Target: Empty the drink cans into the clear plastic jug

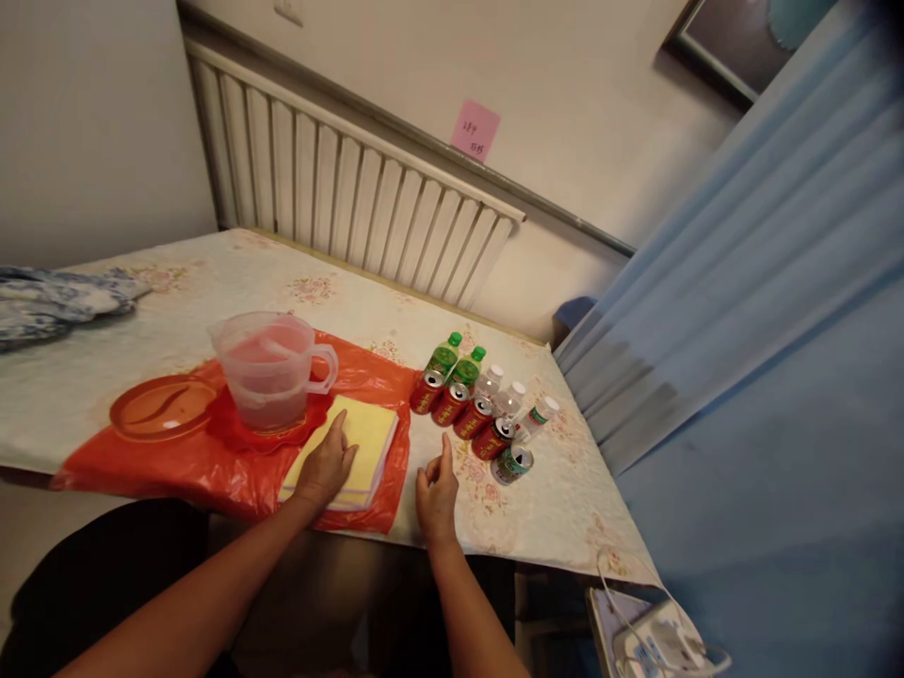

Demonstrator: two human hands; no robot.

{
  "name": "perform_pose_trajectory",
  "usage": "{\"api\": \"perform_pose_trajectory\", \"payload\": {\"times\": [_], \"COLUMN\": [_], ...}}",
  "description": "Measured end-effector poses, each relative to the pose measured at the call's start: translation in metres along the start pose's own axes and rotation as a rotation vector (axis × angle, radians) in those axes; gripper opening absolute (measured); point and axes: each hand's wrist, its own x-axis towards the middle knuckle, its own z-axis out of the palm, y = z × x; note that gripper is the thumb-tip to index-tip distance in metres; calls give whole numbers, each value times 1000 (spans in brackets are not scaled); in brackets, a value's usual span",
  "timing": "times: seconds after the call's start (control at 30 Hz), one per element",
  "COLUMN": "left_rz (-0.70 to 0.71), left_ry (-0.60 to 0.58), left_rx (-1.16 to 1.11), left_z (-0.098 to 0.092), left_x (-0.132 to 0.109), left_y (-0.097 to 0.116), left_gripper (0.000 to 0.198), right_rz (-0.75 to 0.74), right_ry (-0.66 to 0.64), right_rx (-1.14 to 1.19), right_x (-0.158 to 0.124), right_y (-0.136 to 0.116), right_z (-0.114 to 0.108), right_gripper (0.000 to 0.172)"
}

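My left hand [329, 463] rests over a stack of yellow sheets [371, 433], its index finger stretched out across the top and nothing held. To the right, my right hand [438, 494] is just above the tablecloth with the index finger pointing forward, also without anything in it. Beyond that fingertip stands a slanting row of red drink cans [450, 405], ending in a green can [512, 464]. Behind them are two green-capped bottles [469, 367] and several white-capped bottles [508, 400]. Left of the stack, a clear plastic measuring jug [265, 386] contains liquid.
A red plastic sheet [176, 480] lies under the jug, the stack and an orange-red round dish or lid [166, 407]. Patterned cloth [63, 303] lies at far left. A radiator [353, 184] backs the table; a blue curtain [741, 282] and power strip [656, 645] are right.
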Motion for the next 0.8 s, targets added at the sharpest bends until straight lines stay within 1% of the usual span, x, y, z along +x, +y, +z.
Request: {"api": "perform_pose_trajectory", "payload": {"times": [0.07,0.17,0.3,0.5,0.8], "left_rz": [-56,-95,-119,-159,-159], "left_ry": [-84,-140,-176,-231,-246], "left_rx": [24,73,141,230,249], "left_z": [-4,-8,-13,-18,-19], "left_x": [1,2,3,6,5], "left_y": [2,6,12,21,22], "left_gripper": [68,70,71,73,77], "right_rz": [-9,-21,-3,115,125], "right_ry": [-27,-59,-79,-100,-82], "right_rx": [-33,-80,-111,-191,-217], "right_x": [1,3,6,10,10], "right_y": [2,7,16,34,39], "right_z": [6,10,13,17,20], "right_gripper": [78,81,82,85,83]}}
